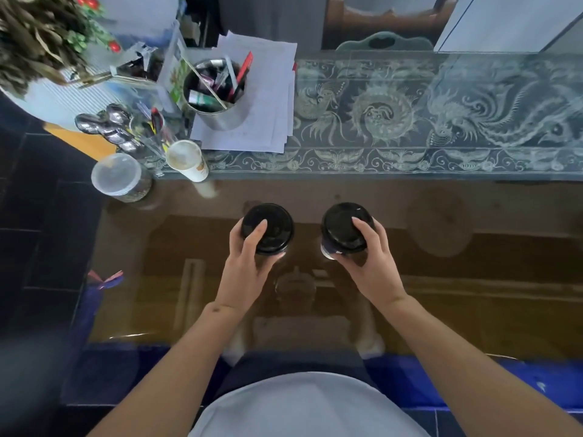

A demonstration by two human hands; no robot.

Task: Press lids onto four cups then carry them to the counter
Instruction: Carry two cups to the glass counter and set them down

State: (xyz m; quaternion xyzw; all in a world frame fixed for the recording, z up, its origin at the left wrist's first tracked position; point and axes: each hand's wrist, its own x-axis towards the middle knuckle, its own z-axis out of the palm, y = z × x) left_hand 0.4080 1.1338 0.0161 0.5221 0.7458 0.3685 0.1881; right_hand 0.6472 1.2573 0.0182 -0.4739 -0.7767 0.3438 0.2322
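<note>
Head view, left hand: left hand [249,263] wrapped around the left cup [267,229], index finger lying on its black lid, thumb at the near rim.
Head view, right hand: right hand [372,260] wrapped around the right cup [345,228], fingers over the black lid, thumb against the cup wall below it.
Cup position: both cups lidded, side by side but apart, over the brown glass surface [441,294]; whether their bases touch it cannot be told.
Surface edges: near edge runs along a blue band [473,373] by the person's body; left edge drops to dark floor tiles [38,216]; far edge meets a raised glass counter [410,121] with etched patterns.
Open room: brown surface bare to the right of the right cup and between cups and body; etched counter bare across its middle and right.
Obstructions, far left: open paper cup [186,159] at the counter edge; clear-lidded jar [118,178] just beside it.
Other items: metal tin of pens [214,93] on a stack of papers [268,89]; spoons [107,124]; potted plant [38,36] at the corner.
</note>
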